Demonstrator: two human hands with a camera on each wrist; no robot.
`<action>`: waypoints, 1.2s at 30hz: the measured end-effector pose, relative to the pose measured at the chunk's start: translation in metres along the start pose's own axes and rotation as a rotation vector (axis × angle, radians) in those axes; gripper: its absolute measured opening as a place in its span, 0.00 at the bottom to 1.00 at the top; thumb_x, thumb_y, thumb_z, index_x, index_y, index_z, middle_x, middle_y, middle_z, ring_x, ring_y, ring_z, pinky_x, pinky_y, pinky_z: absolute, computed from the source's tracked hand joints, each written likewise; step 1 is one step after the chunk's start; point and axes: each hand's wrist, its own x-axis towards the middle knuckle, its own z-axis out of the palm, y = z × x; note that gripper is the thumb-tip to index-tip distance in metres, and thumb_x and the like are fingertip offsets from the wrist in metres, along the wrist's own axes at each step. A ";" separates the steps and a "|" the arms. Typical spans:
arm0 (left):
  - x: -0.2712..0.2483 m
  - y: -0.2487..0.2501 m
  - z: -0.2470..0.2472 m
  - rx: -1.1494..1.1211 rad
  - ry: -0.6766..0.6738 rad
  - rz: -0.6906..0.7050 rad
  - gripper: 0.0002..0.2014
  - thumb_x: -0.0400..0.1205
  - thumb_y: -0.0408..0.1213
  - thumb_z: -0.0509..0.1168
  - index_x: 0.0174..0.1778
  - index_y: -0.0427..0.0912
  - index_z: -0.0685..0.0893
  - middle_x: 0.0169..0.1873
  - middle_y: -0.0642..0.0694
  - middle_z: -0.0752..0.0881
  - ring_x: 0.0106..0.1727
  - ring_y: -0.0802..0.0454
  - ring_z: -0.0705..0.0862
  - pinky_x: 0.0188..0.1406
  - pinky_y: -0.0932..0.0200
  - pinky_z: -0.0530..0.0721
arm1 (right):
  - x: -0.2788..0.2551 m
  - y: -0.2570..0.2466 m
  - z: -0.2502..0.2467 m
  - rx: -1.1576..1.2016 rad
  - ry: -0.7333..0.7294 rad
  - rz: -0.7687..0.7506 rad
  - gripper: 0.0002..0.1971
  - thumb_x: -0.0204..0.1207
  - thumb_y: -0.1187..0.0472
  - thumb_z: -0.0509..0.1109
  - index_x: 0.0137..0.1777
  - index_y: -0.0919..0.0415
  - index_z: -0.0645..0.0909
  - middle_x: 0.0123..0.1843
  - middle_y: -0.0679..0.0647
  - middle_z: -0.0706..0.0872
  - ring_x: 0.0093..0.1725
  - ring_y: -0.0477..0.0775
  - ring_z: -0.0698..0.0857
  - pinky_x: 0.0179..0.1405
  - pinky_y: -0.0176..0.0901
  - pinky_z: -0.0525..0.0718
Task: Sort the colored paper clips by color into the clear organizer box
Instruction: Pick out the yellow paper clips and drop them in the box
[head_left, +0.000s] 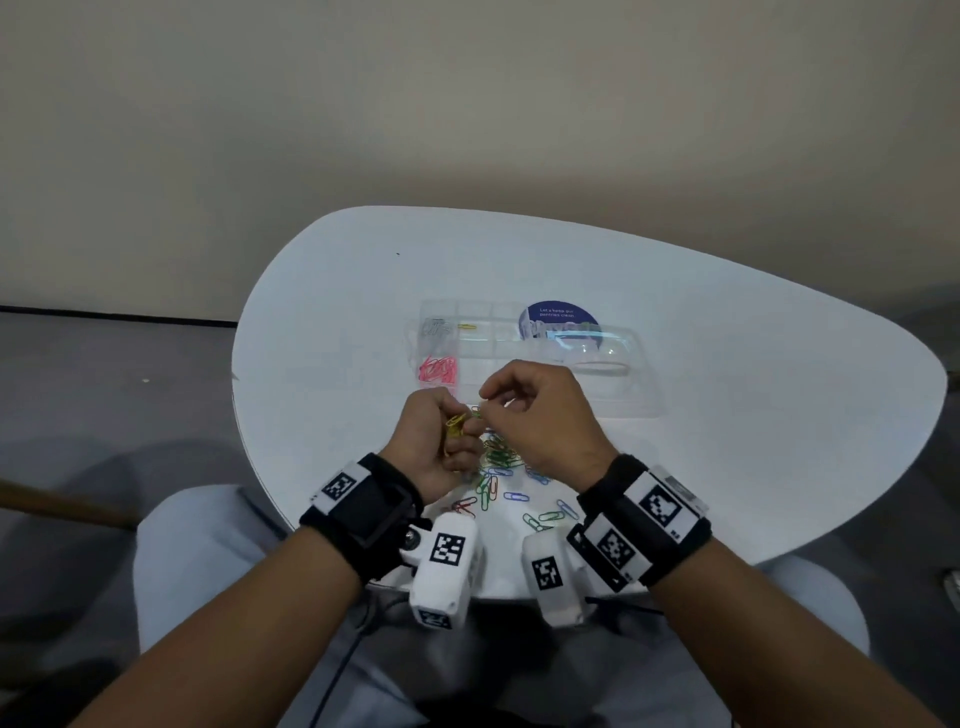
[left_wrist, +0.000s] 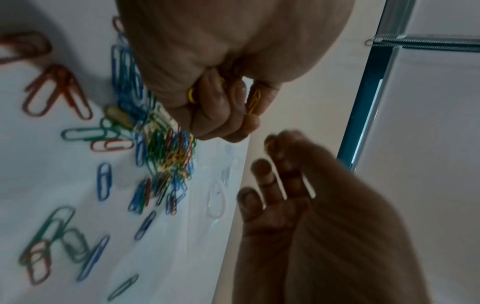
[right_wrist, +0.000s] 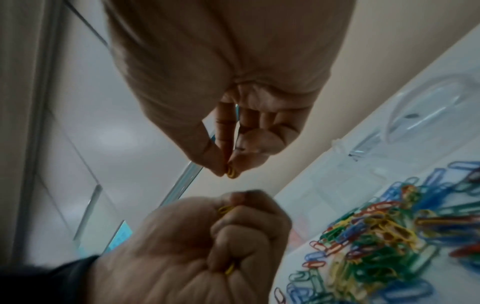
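My left hand is curled in a fist around a small bunch of yellow paper clips; the yellow clips show between its fingers in the left wrist view. Just to its right, my right hand pinches one yellow clip between thumb and forefinger. Both hands hover above the mixed pile of coloured clips. Behind them lies the clear organizer box, holding pink clips, silver clips and a single yellow clip.
The box's clear lid lies open to the right, partly over a round blue sticker. Loose clips are scattered toward the near edge of the white table. My lap is below that edge.
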 end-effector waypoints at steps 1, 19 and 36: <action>0.002 -0.005 0.003 0.002 -0.015 0.003 0.11 0.75 0.33 0.49 0.31 0.42 0.74 0.19 0.50 0.73 0.14 0.59 0.60 0.11 0.68 0.51 | -0.004 -0.004 0.002 0.007 -0.026 -0.001 0.07 0.71 0.66 0.76 0.37 0.52 0.85 0.35 0.48 0.88 0.27 0.39 0.83 0.31 0.33 0.79; 0.000 0.007 -0.035 0.310 0.283 0.189 0.24 0.86 0.46 0.58 0.23 0.50 0.60 0.18 0.52 0.58 0.16 0.55 0.55 0.13 0.70 0.52 | 0.030 0.023 0.016 -0.860 -0.472 -0.110 0.13 0.74 0.61 0.70 0.54 0.47 0.89 0.55 0.47 0.87 0.55 0.53 0.85 0.45 0.41 0.74; 0.014 -0.005 -0.018 0.360 0.197 0.112 0.14 0.88 0.43 0.57 0.40 0.40 0.78 0.18 0.53 0.66 0.16 0.58 0.59 0.12 0.70 0.56 | 0.031 0.030 -0.014 -0.318 -0.265 0.005 0.04 0.76 0.62 0.74 0.42 0.60 0.89 0.36 0.48 0.89 0.36 0.45 0.84 0.42 0.42 0.84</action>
